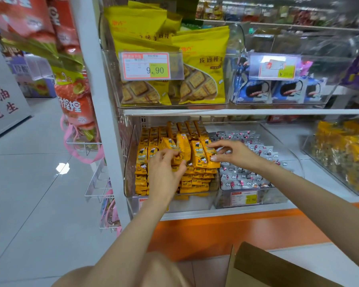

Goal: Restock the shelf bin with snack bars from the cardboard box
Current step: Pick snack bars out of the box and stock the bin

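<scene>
Both hands inside clear shelf bin (195,204) on lower shelf. Left hand (166,168) grips loose yellow snack bars (196,154) atop stacked rows; right hand (233,152) pinches rightmost bar's edge. Cardboard box (278,270) low right, flap open.

I see open room above the heaped snack bars (197,181) in the bin (131,162), under the upper shelf (236,112). The white post (104,121) blocks the left, the candy bin (276,193) the right.

2 hands (164,168), 1 cardboard box (267,270), snack bars (197,156) too many to count.
</scene>
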A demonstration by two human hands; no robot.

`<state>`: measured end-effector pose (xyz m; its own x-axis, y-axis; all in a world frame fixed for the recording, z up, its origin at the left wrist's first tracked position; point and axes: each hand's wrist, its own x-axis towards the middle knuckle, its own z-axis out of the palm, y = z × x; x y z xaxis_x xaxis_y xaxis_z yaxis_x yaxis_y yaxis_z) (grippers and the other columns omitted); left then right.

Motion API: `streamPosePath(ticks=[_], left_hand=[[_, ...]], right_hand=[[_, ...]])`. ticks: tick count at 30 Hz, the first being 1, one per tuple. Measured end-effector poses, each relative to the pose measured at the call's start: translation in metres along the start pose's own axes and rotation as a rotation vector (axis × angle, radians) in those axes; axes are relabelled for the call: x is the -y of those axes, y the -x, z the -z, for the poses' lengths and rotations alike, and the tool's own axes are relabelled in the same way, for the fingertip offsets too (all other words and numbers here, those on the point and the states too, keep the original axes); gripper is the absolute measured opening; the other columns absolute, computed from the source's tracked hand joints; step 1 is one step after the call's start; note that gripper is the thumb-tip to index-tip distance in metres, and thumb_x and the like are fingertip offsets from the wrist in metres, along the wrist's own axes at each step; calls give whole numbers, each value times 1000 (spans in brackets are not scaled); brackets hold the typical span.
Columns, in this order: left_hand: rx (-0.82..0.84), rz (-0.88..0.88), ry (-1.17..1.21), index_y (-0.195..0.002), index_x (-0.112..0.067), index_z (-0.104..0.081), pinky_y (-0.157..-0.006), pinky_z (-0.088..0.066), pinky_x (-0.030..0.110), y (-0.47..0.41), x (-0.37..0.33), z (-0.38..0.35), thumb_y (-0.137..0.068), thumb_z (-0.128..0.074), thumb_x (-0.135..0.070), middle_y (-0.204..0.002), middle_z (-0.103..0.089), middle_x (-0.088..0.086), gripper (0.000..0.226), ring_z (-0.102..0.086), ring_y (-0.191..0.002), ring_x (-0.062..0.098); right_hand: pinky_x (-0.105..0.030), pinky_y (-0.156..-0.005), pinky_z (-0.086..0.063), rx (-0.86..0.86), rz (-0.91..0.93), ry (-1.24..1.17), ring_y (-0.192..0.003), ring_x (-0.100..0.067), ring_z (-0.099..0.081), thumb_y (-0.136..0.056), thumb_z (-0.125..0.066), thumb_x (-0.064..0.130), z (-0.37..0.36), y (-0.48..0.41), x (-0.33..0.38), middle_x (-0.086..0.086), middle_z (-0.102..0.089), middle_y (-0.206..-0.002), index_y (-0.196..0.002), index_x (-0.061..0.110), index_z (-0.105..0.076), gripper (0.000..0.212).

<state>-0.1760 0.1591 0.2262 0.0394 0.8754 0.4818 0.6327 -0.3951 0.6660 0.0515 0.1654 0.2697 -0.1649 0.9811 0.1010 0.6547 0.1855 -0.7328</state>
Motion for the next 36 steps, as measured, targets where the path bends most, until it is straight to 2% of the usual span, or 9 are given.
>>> streamPosePath(ticks=[5,8,10,16,23,27,29,33,36], left_hand=[[116,-88,-287,-140,-37,-37,-108,-25,56,7,-1,-4,-88,-59,-40,-142,-35,16,57,-31,-132,33],[88,-129,-279,-138,-33,-42,-112,-15,61,4,-1,-4,-84,-64,-40,-149,-23,20,59,-22,-138,36],[76,-233,-319,-136,-28,-46,-112,-2,57,0,0,-6,-79,-69,-39,-151,-23,17,62,-20,-141,33],[30,-327,-348,-114,-20,-63,-103,-27,66,-1,-1,-7,-76,-73,-18,-126,-59,6,39,-50,-123,33],[-69,-494,-494,-107,-16,-66,-97,-40,59,8,-11,-13,-57,-79,0,-101,-68,2,55,-65,-96,24],[-56,-482,-427,-111,-13,-63,-100,-36,57,9,-9,-16,-58,-82,-5,-103,-69,2,57,-65,-101,22],[6,-437,-356,-121,-13,-58,-106,-28,58,6,-4,-13,-69,-80,-26,-120,-63,5,58,-57,-116,25],[113,-153,-285,-141,-18,-39,-111,-27,51,1,3,3,-68,-58,-67,-149,-30,15,90,-28,-136,34],[247,-54,-236,-145,-25,-29,-115,-20,41,1,9,10,-74,-60,-58,-155,-16,13,84,-14,-143,29]], right_hand=[[-12,-76,-43,7,5,-4,-94,2,-56,-82,-71,23,0,-1,-2,22,-55,-106,-118,28,-60,38],[-11,-75,-44,7,8,1,-94,0,-56,-81,-71,23,0,-1,-3,21,-56,-106,-118,28,-60,38],[-12,-75,-44,6,8,3,-94,-2,-57,-82,-71,23,0,-2,-3,18,-57,-109,-119,26,-60,39],[-13,-73,-43,4,4,10,-95,-2,-57,-82,-70,24,0,-1,-5,15,-57,-113,-119,29,-60,38],[-14,-75,-45,-12,18,6,-93,-1,-58,-81,-70,24,-2,0,-5,18,-54,-115,-112,35,-58,35],[-12,-71,-45,-7,22,-1,-92,2,-59,-82,-69,25,-2,1,-4,19,-54,-117,-112,37,-56,35],[-12,-70,-45,-7,25,-8,-91,3,-59,-82,-69,24,-2,1,-4,18,-54,-117,-113,37,-56,35],[-14,-74,-46,5,26,2,-96,-3,-59,-80,-72,24,-2,3,-7,15,-52,-124,-115,39,-55,41],[-12,-73,-45,10,31,14,-95,-1,-58,-80,-71,25,-2,4,-8,16,-50,-127,-115,42,-53,43]])
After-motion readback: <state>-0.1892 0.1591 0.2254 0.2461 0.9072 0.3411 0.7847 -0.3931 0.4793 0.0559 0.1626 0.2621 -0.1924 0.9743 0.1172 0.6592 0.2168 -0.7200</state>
